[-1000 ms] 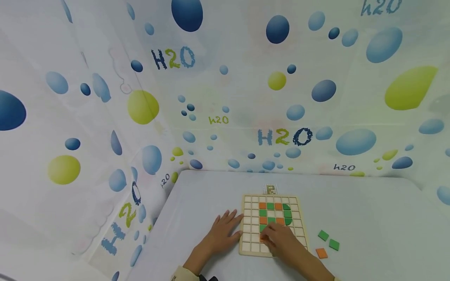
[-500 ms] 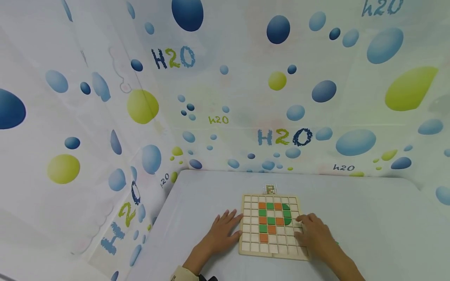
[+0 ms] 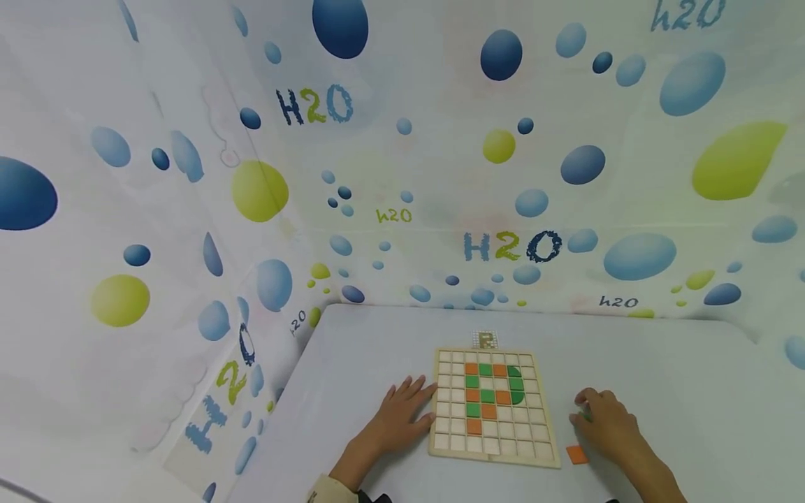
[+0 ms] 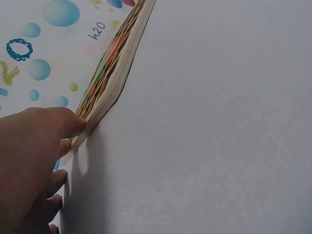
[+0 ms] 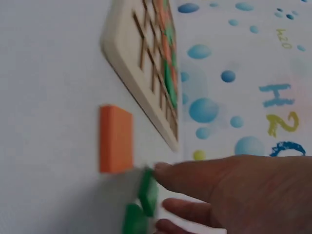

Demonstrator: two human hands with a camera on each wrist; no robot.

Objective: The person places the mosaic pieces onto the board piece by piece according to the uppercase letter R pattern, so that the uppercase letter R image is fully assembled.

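A wooden grid board (image 3: 449, 416) lies on the table, with orange and green tiles (image 3: 488, 396) set in some of its cells. My left hand (image 3: 397, 417) rests flat at the board's left edge, fingers spread; in the left wrist view the thumb touches the board's side. Off the board's right side, my right hand (image 3: 608, 427) reaches down over loose tiles with fingers bent. In the right wrist view its thumb is at a green tile (image 5: 148, 191), and the fingertips are apart from it. Another green tile (image 5: 134, 219) lies beside that one. A loose orange tile (image 3: 576, 455) lies nearby.
A small pattern card (image 3: 486, 340) lies just beyond the board's far edge. The white table (image 3: 371, 349) ends against a wall covering (image 3: 440, 175) printed with bubbles and lettering.
My right hand has left the board and moved right to the loose green tiles. Orange tiles it was covering now show in the lower cells. My left hand has stayed in place.
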